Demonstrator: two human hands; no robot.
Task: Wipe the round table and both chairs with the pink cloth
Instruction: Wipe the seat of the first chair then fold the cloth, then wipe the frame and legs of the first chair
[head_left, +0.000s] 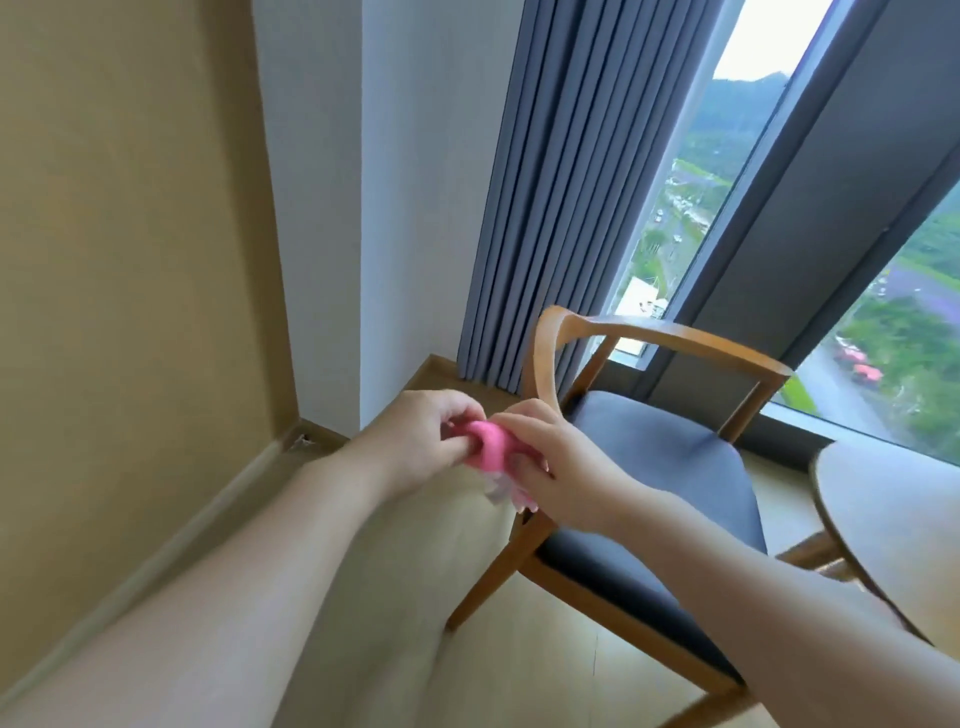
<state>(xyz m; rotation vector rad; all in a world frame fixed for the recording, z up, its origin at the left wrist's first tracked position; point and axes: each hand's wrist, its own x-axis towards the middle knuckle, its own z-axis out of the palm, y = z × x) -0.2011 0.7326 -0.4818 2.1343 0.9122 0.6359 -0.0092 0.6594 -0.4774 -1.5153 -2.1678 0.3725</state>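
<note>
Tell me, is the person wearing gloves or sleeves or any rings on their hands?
No gloves and no sleeves show. The left hand and the right hand are both bare, and so are both forearms all the way to the edge of the picture. No rings, watch or bracelets can be seen on them, though the picture is a bit blurry around the fingers.

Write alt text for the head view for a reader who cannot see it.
Both hands, left hand and right hand, hold a bunched pink cloth in the air beside a wooden chair with a dark seat. The round table edge shows at right, below a window with grey curtains.
</note>
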